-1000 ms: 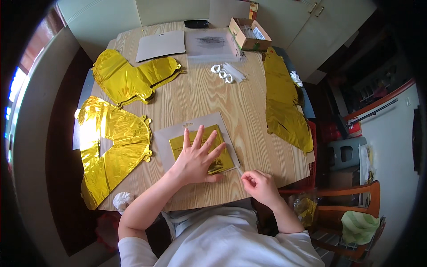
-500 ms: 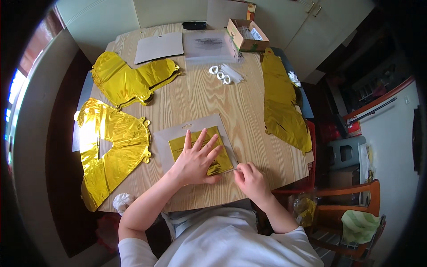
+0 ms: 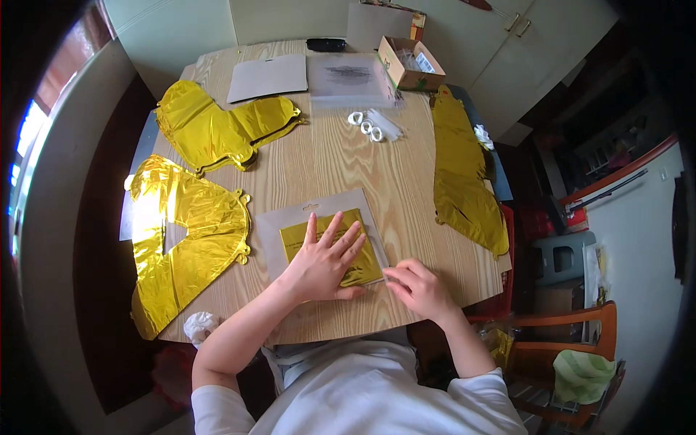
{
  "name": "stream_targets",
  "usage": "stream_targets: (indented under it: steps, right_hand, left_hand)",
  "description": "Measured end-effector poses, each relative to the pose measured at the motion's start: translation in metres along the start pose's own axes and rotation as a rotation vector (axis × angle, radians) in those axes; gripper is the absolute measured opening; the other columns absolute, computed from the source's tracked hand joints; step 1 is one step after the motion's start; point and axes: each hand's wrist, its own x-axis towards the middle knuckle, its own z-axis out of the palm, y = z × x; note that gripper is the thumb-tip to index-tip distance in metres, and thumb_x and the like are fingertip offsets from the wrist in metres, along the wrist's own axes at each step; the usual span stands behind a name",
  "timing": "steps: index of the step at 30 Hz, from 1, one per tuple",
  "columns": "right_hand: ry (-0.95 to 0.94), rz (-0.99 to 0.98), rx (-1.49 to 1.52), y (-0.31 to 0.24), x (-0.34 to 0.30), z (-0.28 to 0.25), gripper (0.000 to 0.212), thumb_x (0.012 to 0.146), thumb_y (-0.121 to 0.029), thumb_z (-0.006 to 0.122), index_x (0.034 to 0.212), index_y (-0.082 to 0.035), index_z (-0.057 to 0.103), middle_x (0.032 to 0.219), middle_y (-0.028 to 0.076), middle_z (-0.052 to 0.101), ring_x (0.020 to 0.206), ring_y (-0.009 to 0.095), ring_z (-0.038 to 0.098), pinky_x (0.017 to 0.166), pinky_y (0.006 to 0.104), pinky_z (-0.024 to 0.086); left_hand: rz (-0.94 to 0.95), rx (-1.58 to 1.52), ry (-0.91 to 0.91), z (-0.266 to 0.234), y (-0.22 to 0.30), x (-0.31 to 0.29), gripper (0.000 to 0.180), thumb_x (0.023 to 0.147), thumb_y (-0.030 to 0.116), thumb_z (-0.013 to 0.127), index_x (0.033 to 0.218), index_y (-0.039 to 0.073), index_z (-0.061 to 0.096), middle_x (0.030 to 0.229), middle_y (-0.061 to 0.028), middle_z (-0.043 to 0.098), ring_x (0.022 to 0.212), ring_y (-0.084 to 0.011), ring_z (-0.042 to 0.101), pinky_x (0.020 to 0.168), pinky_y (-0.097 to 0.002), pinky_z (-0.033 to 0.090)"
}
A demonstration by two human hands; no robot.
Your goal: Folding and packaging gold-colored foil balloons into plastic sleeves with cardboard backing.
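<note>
A folded square of gold foil (image 3: 355, 267) lies on a grey card (image 3: 272, 230) with a hang slot in its far edge. My left hand (image 3: 326, 262) rests flat on the foil, fingers spread, pressing over its middle. At the near right corner of the card, my right hand (image 3: 422, 290) has its fingers curled in, the tips touching or right beside the corner. Whatever is between those fingertips is too small to make out. Foil and card are partly hidden under my left hand.
Flat gold foil balloons (image 3: 217, 123) lie at the left, and another gold balloon (image 3: 464, 174) at the right edge. Farther back are white ribbon rolls (image 3: 366, 127), a clear plastic bag (image 3: 348, 87), a grey card stack (image 3: 268, 76) and a cardboard box (image 3: 409, 65). Crumpled white tissue (image 3: 201, 328) sits near left.
My right hand has shifted slightly right, and its fingers have loosened a little at the card's corner. My left hand stays flat on the foil. The whole view has shifted slightly.
</note>
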Motion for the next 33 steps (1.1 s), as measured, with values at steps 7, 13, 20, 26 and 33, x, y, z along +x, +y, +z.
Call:
stream_targets:
  steps: [7,13,20,26,33]
  right_hand:
    - [0.006,-0.307,-0.233,0.015,0.024,-0.001,0.032,0.078,-0.023,0.076,0.107,-0.012,0.068,0.113,0.003,0.061,0.105,0.022,0.058,0.085,0.0367,0.050]
    - [-0.108,-0.494,-0.387,0.023,0.044,-0.013,0.038,0.074,-0.045,0.075,0.098,-0.017,0.065,0.116,-0.001,0.058,0.114,0.020,0.051,0.094,0.0378,0.041]
    - [-0.138,-0.571,-0.416,0.033,0.057,-0.010,0.050,0.075,-0.059,0.067,0.100,-0.015,0.061,0.116,0.000,0.058,0.115,0.021,0.050,0.095,0.0390,0.039]
    - [-0.049,-0.571,-0.483,0.032,0.064,-0.011,0.066,0.070,-0.071,0.061,0.103,-0.014,0.060,0.112,0.000,0.056,0.113,0.020,0.049,0.098,0.0398,0.037]
    - [-0.098,-0.604,-0.459,0.035,0.076,-0.007,0.073,0.067,-0.076,0.060,0.101,-0.012,0.058,0.111,0.001,0.056,0.109,0.023,0.049,0.099,0.0422,0.038]
  left_hand:
    - [-0.002,0.000,0.001,-0.001,0.000,0.000,0.101,0.077,0.076,0.051,0.146,0.003,0.038,0.153,-0.0155,0.036,0.146,-0.0421,0.019,0.112,-0.0696,0.008]
    - [0.022,-0.003,0.001,0.000,0.001,0.001,0.101,0.078,0.075,0.052,0.146,0.002,0.038,0.152,-0.0156,0.036,0.146,-0.0419,0.019,0.112,-0.0695,0.008]
    - [0.030,0.016,-0.015,0.000,0.000,0.000,0.100,0.078,0.074,0.051,0.146,0.002,0.039,0.152,-0.0153,0.037,0.145,-0.0419,0.020,0.112,-0.0697,0.008]
    - [0.024,0.004,0.002,0.000,0.001,-0.001,0.100,0.077,0.074,0.052,0.146,0.002,0.038,0.152,-0.0152,0.037,0.145,-0.0419,0.020,0.112,-0.0698,0.008]
    - [0.027,-0.005,-0.005,0.002,0.002,0.001,0.101,0.076,0.074,0.054,0.146,0.002,0.038,0.152,-0.0165,0.036,0.145,-0.0423,0.020,0.112,-0.0697,0.008]
